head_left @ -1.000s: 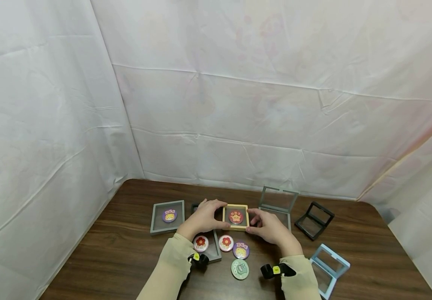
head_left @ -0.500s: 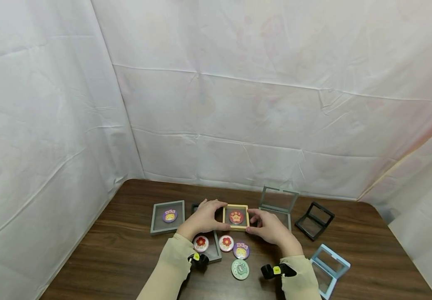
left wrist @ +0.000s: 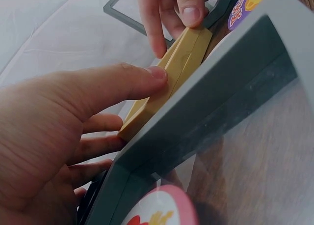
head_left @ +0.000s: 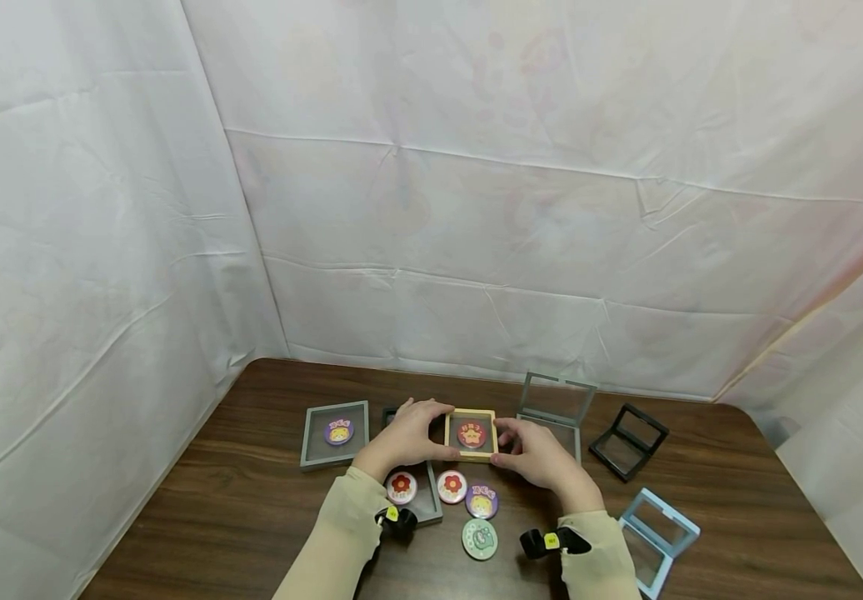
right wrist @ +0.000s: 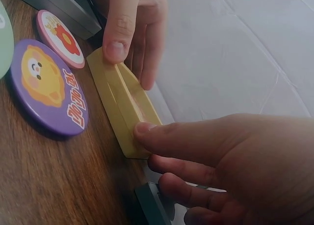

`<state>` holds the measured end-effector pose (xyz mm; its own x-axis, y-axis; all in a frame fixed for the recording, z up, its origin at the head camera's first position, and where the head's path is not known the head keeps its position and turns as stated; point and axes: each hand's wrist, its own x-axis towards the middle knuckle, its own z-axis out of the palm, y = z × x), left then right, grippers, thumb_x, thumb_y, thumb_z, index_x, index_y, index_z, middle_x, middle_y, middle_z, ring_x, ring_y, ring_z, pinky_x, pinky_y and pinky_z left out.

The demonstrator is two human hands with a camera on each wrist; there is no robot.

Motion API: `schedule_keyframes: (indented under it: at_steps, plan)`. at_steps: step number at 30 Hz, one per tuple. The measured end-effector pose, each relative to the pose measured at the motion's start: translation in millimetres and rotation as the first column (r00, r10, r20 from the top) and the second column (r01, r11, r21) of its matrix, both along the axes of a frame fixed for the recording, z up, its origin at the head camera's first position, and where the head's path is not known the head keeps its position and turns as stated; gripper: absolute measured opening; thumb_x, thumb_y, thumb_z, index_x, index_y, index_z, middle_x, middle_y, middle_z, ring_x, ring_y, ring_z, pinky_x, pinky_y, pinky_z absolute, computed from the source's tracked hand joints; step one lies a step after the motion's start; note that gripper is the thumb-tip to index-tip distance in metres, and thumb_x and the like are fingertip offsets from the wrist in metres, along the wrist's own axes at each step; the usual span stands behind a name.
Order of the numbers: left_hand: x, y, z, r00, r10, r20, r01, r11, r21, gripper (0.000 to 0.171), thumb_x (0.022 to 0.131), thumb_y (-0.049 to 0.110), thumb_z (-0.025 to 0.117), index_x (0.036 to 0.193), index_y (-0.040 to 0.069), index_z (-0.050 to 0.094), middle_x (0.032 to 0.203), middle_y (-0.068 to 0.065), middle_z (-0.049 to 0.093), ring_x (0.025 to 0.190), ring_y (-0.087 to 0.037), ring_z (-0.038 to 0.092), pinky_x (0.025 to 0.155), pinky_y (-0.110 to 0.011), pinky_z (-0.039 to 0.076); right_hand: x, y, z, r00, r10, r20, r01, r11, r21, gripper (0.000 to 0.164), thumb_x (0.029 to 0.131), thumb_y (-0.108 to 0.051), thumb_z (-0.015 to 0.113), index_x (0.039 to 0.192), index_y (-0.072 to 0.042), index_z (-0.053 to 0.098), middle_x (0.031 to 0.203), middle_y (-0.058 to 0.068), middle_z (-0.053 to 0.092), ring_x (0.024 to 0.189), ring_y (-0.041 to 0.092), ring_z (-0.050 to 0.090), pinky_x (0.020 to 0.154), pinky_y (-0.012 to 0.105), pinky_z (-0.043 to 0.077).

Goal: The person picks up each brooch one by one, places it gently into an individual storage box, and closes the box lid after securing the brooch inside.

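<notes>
A small yellow display frame (head_left: 471, 456) lies on the table with a red round badge (head_left: 471, 434) bearing a star inside, seen through its clear cover. My left hand (head_left: 411, 433) holds the frame at its left end, thumb on the front side and fingers at the back. At the opposite end my right hand (head_left: 540, 454) grips it, thumb at the near right corner. In the left wrist view the yellow frame (left wrist: 189, 55) shows edge-on, with a thin seam along its side. The right wrist view shows both thumbs on that side of the frame (right wrist: 115, 104).
A grey frame (head_left: 307, 429) with a purple badge stands left; another grey frame (head_left: 429, 518) sits under my left wrist, a flower badge (head_left: 401, 487) over it. Several loose badges, one green (head_left: 480, 539), lie in front. Open grey (head_left: 587, 408), black (head_left: 645, 454) and blue (head_left: 675, 546) frames stand right.
</notes>
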<state>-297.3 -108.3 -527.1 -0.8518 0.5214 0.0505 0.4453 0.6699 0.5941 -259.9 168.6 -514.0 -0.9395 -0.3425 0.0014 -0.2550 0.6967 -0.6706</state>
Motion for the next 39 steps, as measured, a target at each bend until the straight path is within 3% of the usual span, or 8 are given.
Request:
schedule_keyframes:
  at_steps: [9, 26, 39]
  plan:
    - [0.9, -1.7, -0.9, 1.0, -0.011, -0.012, 0.011, 1.0, 0.013, 0.081, 0.092, 0.04, 0.087, 0.157, 0.003, 0.056, 0.159, -0.019, 0.056, 0.154, -0.039, 0.046, 0.132, -0.062, 0.013, 0.2, -7.4, 0.1, 1.0, -0.019, -0.007, 0.019, 1.0, 0.003, 0.056, 0.098, -0.018, 0.086, 0.147, 0.001, 0.065, 0.11, 0.004, 0.072, 0.079, 0.011, 0.059, 0.073, 0.033, 0.051]
    - [2.1, -2.5, -0.6, 1.0, 0.011, 0.002, -0.011, 0.999, 0.033, 0.087, 0.092, 0.041, 0.086, 0.16, -0.001, 0.051, 0.165, -0.02, 0.049, 0.156, -0.04, 0.042, 0.133, -0.06, 0.015, -0.5, -9.8, -0.4, 0.999, 0.035, -0.032, -0.035, 0.999, 0.022, 0.052, 0.102, -0.02, 0.081, 0.147, 0.0, 0.065, 0.121, 0.007, 0.074, 0.087, 0.011, 0.065, 0.078, 0.037, 0.055]
    - [1.6, -3.8, -1.4, 1.0, 0.008, 0.013, -0.008, 0.999, 0.034, 0.086, 0.094, 0.04, 0.087, 0.161, 0.0, 0.05, 0.165, -0.02, 0.049, 0.157, -0.041, 0.04, 0.133, -0.059, 0.017, 0.3, -8.0, -0.6, 0.999, 0.034, -0.022, -0.034, 0.999, -0.005, 0.045, 0.103, -0.02, 0.079, 0.142, 0.0, 0.068, 0.107, 0.0, 0.072, 0.087, 0.013, 0.065, 0.077, 0.035, 0.054]
